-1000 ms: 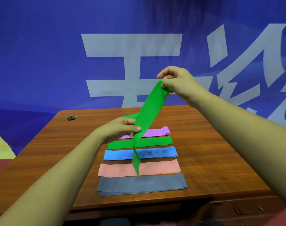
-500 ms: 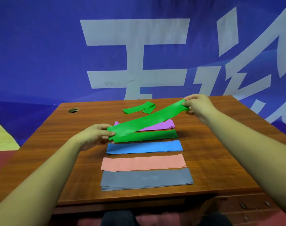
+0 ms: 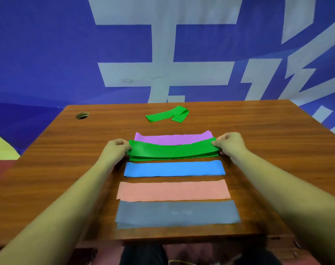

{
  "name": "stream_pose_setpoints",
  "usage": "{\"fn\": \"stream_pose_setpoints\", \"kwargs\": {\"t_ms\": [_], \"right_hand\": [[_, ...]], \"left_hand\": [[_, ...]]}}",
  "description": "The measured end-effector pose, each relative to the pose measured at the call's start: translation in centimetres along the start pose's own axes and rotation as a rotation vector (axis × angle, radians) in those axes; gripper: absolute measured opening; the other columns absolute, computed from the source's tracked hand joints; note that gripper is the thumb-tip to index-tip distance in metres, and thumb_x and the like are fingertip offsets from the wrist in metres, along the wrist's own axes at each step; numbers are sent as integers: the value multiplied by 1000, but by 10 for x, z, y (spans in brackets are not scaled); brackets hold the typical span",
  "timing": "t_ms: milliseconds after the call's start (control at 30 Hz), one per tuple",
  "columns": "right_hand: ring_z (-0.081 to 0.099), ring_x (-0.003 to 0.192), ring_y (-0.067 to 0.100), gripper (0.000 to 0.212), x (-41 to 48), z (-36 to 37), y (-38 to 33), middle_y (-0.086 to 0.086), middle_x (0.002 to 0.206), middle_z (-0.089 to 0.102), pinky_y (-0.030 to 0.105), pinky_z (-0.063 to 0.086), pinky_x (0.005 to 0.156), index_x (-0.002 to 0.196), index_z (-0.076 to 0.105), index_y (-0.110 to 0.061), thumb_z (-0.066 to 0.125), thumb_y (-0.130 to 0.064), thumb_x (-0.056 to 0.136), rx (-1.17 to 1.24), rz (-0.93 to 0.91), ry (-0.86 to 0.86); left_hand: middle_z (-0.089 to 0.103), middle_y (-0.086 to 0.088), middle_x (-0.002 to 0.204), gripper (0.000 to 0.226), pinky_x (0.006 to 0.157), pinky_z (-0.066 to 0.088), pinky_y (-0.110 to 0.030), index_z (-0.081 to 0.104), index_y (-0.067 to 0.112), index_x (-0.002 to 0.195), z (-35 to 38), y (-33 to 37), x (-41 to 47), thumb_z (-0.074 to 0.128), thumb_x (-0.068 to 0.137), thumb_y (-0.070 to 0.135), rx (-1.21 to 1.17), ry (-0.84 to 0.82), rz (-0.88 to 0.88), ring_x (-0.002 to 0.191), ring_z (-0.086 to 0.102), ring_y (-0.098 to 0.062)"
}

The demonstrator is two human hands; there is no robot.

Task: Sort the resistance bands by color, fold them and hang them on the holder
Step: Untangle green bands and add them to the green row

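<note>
Flat bands lie in a column on the wooden table [image 3: 48, 159]: purple [image 3: 172, 139] farthest, then a green stack [image 3: 172, 151], blue [image 3: 174, 168], pink [image 3: 173, 190] and grey [image 3: 177, 214] nearest. My left hand [image 3: 116, 150] pinches the left end of the top green band and my right hand [image 3: 228, 144] pinches its right end, holding it stretched level over the green stack. A loose, crumpled green band [image 3: 167, 114] lies alone at the far side of the table. No holder is in view.
A round cable hole [image 3: 82, 115] sits at the table's far left corner. A blue banner with large white characters [image 3: 163, 54] hangs behind the table. The table's front edge runs just below the grey band.
The green band, held up slanted in the air a second ago, has come down level onto the green stack. Both hands lowered with it, the right hand dropping farthest.
</note>
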State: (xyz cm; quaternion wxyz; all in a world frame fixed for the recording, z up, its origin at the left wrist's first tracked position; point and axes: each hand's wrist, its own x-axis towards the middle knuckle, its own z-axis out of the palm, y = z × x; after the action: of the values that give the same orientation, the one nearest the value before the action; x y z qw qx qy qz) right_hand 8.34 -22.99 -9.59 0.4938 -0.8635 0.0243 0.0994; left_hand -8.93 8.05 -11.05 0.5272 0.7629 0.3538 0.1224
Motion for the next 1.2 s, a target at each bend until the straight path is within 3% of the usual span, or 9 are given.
{"fn": "stream_pose_setpoints", "kwargs": {"t_ms": [100, 200, 433, 533, 633, 767, 867, 1000, 1200], "right_hand": [[59, 77, 24, 19, 4, 10, 9, 8, 77, 64, 33, 47, 68, 67, 61, -12, 76, -10, 79, -118, -89, 37], [58, 82, 22, 11, 5, 14, 16, 5, 83, 64, 27, 39, 68, 77, 64, -12, 73, -12, 84, -227, -142, 76], [62, 93, 17, 7, 3, 24, 25, 4, 94, 67, 25, 49, 58, 83, 65, -11, 64, -14, 90, -301, -159, 115], [65, 98, 17, 5, 1, 24, 29, 5, 100, 68, 31, 58, 68, 87, 65, -13, 61, -13, 91, -306, -156, 129], [62, 97, 23, 12, 2, 22, 20, 9, 103, 66, 36, 55, 74, 97, 66, -11, 59, -12, 87, -312, -241, 158], [62, 90, 28, 15, 9, 22, -11, 11, 93, 68, 35, 50, 77, 89, 69, -11, 57, -13, 80, -298, -420, 123], [61, 83, 22, 10, 20, 32, -37, 6, 87, 65, 31, 49, 69, 80, 66, -13, 56, -13, 82, -313, -468, 71], [59, 87, 19, 7, 50, 59, -64, 4, 93, 63, 31, 48, 70, 84, 65, -15, 59, -15, 85, -367, -500, 22], [59, 101, 22, 24, 100, 101, -72, 6, 117, 59, 28, 47, 77, 108, 67, -14, 64, -19, 84, -514, -518, -63]], "left_hand": [[70, -8, 81, 9, 77, 52, -36, 68, 8, 80, 0, -9, 6, 63, 87, 11, 84, 21, -3, 76, 63, -21], [71, -4, 83, 5, 70, 46, -30, 68, 13, 82, 3, -15, 6, 67, 86, 14, 173, 22, 8, 76, 61, -16], [63, -3, 79, 10, 61, 44, -28, 60, 13, 90, 6, -21, -1, 68, 84, 12, 179, 81, 60, 76, 60, -19], [60, -2, 79, 16, 57, 40, -26, 56, 11, 93, 7, -18, -9, 69, 85, 16, 215, 100, 105, 72, 55, -15], [60, -3, 81, 14, 57, 40, -28, 55, 11, 91, 6, -11, -10, 65, 86, 20, 185, 151, 156, 71, 53, -14], [63, -5, 79, 4, 59, 49, -36, 57, 13, 85, 6, 11, 4, 59, 83, 17, 189, 161, 241, 71, 59, -21], [62, -2, 77, 3, 54, 42, -27, 60, 10, 85, 14, 36, 25, 58, 82, 10, 257, 127, 328, 67, 54, -16], [63, -1, 76, 6, 54, 38, -23, 62, 13, 85, 29, 59, 67, 58, 83, 8, 340, 91, 390, 70, 57, -16], [63, -3, 95, 19, 74, 43, -27, 67, 19, 93, 46, 54, 141, 67, 79, 7, 498, -11, 434, 87, 60, -21]]}}
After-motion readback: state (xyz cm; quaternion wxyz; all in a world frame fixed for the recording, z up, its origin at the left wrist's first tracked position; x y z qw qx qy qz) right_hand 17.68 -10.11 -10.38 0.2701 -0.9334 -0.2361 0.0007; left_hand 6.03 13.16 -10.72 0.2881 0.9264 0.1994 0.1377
